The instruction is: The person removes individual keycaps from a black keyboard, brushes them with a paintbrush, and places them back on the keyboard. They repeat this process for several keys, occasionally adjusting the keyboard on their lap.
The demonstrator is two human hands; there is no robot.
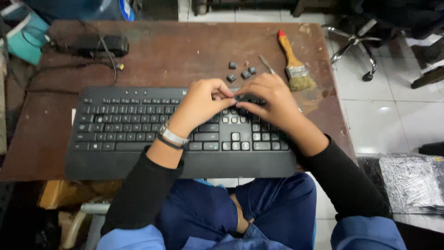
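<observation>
A black full-size keyboard (pixel 138 125) lies on a worn brown table (pixel 185 51). My left hand (pixel 203 102) and my right hand (pixel 268 99) meet over its upper right part, fingertips pinched together on a small dark key cap (pixel 241 97) near the top row. Some key positions under my hands look bare. Several loose dark key caps (pixel 241 71) lie on the table just beyond the keyboard. A slim metal tool (pixel 267 64) rests beside them. My left wrist wears a silver watch and a dark band.
A paintbrush (pixel 293 62) with a yellow handle and red tip lies at the table's right side. A black adapter (pixel 99 45) with cables sits at the back left. An office chair base (pixel 356 41) stands on the white tiled floor to the right.
</observation>
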